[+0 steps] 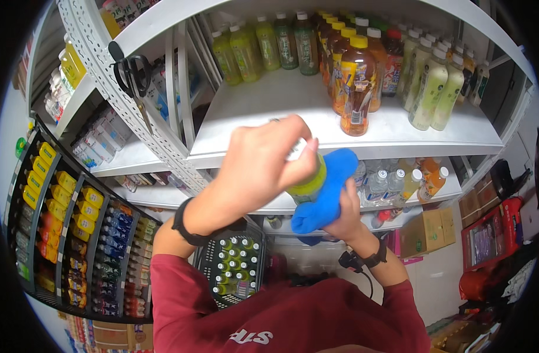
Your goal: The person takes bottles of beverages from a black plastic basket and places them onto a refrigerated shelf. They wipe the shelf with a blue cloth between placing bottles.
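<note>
A green drink bottle [308, 187] with a white cap is held between my two hands, in front of the shelf edge. My left hand [269, 161] grips it at the cap and neck. On its other side my right hand [346, 209] presses a blue cloth [329, 194] against the bottle's body. The bottle's lower part is partly covered by the cloth. Beyond my hands, on the white metal shelf [269, 114], stand green bottles [247, 55] at the left, amber tea bottles with yellow caps [357, 88] in the middle and pale green bottles [426, 88] at the right.
Low at the left is a dark plastic basket [263, 260] of white-capped green bottles [238, 256]. Scissors [135, 84] hang on the perforated shelf post [163, 145]. A lower shelf holds water and juice bottles [377, 185]. A cardboard box [424, 234] lies at the right, a drinks rack [75, 212] stands left.
</note>
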`<state>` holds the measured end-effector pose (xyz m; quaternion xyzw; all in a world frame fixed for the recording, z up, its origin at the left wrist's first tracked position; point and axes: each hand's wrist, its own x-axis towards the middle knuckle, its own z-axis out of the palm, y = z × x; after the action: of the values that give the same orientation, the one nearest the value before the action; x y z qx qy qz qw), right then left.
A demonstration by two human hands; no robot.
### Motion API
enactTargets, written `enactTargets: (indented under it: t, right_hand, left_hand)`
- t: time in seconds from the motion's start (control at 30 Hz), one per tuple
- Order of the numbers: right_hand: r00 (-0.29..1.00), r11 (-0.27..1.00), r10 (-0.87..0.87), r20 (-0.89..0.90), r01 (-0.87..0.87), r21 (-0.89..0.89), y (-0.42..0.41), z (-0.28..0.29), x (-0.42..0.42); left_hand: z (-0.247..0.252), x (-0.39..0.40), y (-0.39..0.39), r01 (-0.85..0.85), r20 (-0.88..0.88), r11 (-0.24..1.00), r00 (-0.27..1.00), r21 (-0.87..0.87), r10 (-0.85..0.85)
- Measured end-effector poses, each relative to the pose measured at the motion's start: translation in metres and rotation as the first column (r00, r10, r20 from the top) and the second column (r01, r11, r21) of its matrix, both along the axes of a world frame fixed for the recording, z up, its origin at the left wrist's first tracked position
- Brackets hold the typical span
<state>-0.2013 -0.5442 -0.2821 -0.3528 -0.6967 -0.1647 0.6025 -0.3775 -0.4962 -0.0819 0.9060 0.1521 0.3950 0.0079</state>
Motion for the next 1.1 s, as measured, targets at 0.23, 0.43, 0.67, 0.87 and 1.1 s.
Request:
enactTargets:
  t: [0.23,0.43,0.67,0.87,1.1]
  right_hand:
    - [0.992,0.997,0.052,-0.116,-0.059,-0.054,0.002,0.023,-0.006]
    - [0.933,0.967,-0.199,0.301,0.237,-0.094,0.023,0.020,0.018]
    - [0.901,0.919,-0.312,0.301,0.367,-0.146,0.053,0.030,0.032]
    - [0.902,0.911,-0.287,0.322,0.361,-0.200,0.053,0.034,0.033]
    - [0.904,0.901,-0.279,0.324,0.363,-0.238,0.052,0.033,0.035]
  left_hand:
    - [0.014,0.017,0.010,0.084,0.071,0.996,0.994,-0.019,-0.083]
    - [0.054,0.010,0.063,-0.150,0.066,0.988,0.986,-0.046,0.153]
    - [0.055,0.012,0.138,-0.254,0.160,0.964,0.958,0.076,0.240]
    - [0.043,0.016,0.175,-0.424,-0.086,0.883,0.890,0.203,0.447]
    - [0.053,0.017,0.154,-0.395,-0.309,0.906,0.851,0.155,0.424]
